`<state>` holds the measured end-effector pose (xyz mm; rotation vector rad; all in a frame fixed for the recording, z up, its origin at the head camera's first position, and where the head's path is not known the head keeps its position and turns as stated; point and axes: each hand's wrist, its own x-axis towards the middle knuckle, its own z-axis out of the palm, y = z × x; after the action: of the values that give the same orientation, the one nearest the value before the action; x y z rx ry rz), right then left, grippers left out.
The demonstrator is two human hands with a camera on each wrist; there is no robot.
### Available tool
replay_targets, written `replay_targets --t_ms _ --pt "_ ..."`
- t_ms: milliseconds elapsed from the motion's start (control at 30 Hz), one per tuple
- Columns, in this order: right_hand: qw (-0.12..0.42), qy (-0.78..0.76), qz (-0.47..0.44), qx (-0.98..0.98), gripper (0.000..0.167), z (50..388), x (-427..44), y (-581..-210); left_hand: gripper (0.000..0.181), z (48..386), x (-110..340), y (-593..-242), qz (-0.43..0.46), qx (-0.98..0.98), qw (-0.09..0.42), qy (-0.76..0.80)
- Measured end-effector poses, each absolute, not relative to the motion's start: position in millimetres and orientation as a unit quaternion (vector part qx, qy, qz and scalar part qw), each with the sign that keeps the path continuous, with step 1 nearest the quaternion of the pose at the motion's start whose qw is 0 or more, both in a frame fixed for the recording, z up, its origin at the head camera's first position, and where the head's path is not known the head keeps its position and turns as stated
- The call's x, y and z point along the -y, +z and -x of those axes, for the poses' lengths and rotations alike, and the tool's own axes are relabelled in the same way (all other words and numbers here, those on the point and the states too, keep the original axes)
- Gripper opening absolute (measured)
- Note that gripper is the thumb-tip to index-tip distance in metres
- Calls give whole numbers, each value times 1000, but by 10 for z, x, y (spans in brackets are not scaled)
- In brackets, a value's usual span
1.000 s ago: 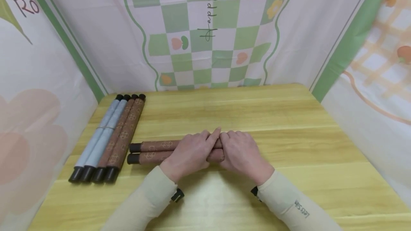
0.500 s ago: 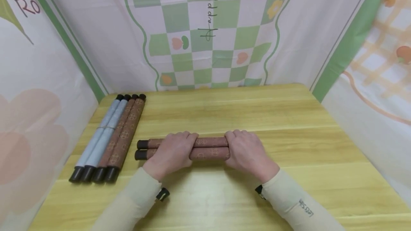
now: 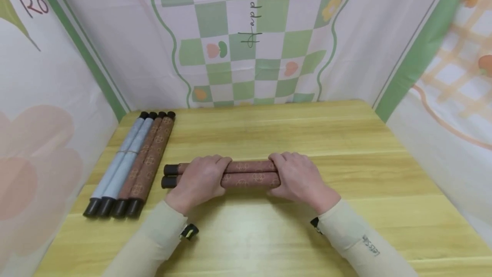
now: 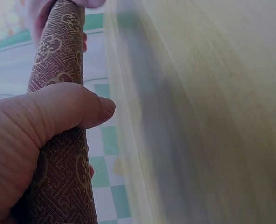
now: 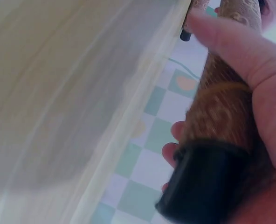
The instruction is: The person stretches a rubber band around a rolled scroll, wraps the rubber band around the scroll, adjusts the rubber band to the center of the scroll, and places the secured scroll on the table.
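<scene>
Two brown brocade scrolls (image 3: 251, 179) with gold motifs lie side by side across the middle of the head view, black caps (image 3: 170, 169) at their left ends. My left hand (image 3: 200, 179) grips them left of centre. Toward their right end, my right hand (image 3: 299, 178) holds the same pair. In the left wrist view the thumb (image 4: 77, 105) lies across one scroll (image 4: 63, 186). The right wrist view shows a thin band round a scroll (image 5: 217, 116) near its black cap (image 5: 205, 179). Both wrist views show shadow on the table beside the scrolls; how high they are held is unclear.
At the left of the wooden table (image 3: 346, 140) lie two pale blue scrolls (image 3: 123, 157), tied with a string (image 3: 127, 151), and two brown scrolls (image 3: 151, 157) next to them. Printed cloth (image 3: 215, 76) hangs behind the table and at both sides.
My hands, close together a second ago, have moved apart along the scrolls, the left one going left and the right one right. The held scrolls have shifted slightly right and away from me.
</scene>
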<state>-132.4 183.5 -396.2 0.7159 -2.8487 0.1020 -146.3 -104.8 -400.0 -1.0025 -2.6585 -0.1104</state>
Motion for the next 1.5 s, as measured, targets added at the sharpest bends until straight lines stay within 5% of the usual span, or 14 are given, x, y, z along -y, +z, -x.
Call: replay_targets --t_ms 133,333,1000,1500 --pt "86 32 -233 968 93 1313 -1913 -3911 54 1464 1075 -3999 347 923 162 -34" --pt "115 -4 -225 968 44 1325 -1933 -3902 54 1471 1080 -3993 356 916 184 -35" --pt "139 -26 -231 963 63 1315 -1803 -3981 54 1424 1034 -3974 350 917 185 -36" --pt "144 -20 -251 957 50 1276 -1680 -3971 54 1392 983 -3980 356 918 174 -37"
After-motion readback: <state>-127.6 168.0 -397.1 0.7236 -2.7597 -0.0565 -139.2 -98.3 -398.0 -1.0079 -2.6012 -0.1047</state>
